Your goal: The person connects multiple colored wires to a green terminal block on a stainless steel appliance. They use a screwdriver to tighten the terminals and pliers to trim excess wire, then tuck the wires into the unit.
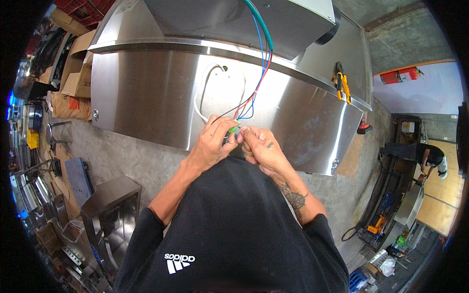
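So I'm watching two bare hands working in close over a big steel panel (156, 88). The left hand (215, 139) is pinching around a small green piece (233, 130), fingers nearly closed. The right hand (264, 146) is bunching thumb and finger tight at its 4 o'clock, but I can't tell what's between those tips. The thin blue and red wires (256, 92) are meeting the fingertips and running up toward 1 o'clock, into a fat green cable (267, 31). A white cord (196, 97) is looping off at 10 o'clock. Imo the wires are looking light, springy and a bit slippery, and their ends are probably kinking easily. I'd be holding them by the coating, just short of the ends.
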A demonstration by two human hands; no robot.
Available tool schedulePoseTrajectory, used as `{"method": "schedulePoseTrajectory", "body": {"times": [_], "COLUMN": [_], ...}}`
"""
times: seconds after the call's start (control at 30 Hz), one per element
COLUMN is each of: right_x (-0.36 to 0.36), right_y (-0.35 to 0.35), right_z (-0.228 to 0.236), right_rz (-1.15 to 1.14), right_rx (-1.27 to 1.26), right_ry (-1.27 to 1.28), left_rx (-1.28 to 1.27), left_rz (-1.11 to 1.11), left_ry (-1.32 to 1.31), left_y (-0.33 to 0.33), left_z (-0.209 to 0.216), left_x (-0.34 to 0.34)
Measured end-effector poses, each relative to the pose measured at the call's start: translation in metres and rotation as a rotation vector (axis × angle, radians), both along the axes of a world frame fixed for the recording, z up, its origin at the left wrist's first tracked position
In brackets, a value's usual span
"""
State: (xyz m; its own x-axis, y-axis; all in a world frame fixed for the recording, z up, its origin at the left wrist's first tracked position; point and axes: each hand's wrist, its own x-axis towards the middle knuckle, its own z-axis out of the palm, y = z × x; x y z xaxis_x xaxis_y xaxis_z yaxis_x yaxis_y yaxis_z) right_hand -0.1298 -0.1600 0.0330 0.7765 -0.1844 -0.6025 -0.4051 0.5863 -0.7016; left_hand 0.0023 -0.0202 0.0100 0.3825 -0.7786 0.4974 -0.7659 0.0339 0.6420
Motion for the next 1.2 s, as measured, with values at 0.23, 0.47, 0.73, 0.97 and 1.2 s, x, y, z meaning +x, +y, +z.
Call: {"method": "schedulePoseTrajectory", "body": {"times": [0.23,0.47,0.73,0.97,1.2], "right_x": [-0.011,0.004,0.008,0.008,-0.003], "right_y": [0.012,0.016,0.024,0.026,0.032], "right_z": [-0.014,-0.022,-0.023,-0.023,-0.03], "right_rz": [-0.133,-0.182,-0.202,-0.187,-0.109], "right_rx": [-0.76,-0.134,-0.347,-0.393,-0.328], "right_ry": [-0.157,-0.179,-0.233,-0.221,-0.09], "left_rx": [0.017,-0.073,-0.048,-0.099,-0.125], "left_rz": [0.144,0.116,0.169,0.172,0.271], "left_ry": [0.315,0.729,0.94,0.808,0.844], "left_y": [-0.001,-0.002,-0.009,-0.012,-0.008], "left_z": [0.003,0.01,0.016,0.012,0.027], "left_x": [-0.009,-0.014,-0.002,0.0,0.02]}}
